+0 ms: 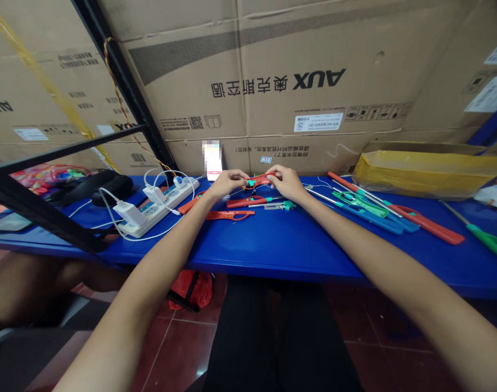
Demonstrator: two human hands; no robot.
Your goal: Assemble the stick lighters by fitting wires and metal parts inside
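At the far side of the blue table, my left hand [228,183] and my right hand [288,183] hold a red utility lighter handle [264,178] between them. My left fingers pinch its left end, by a small green part [251,183]. The right end is between my right thumb and fingers. Just below lie a red handle with a green tip [243,203], some thin metal and green parts [280,206], and another red handle [231,215]. A further red handle [191,202] is partly behind my left forearm.
A white power strip [166,204] with plugged-in chargers and a propped phone [213,160] stand on the left. Blue lighters [368,216], a long red lighter [425,220] and a green one [489,242] lie right, before a yellow-taped box [419,174]. A large cardboard box [264,49] stands behind.
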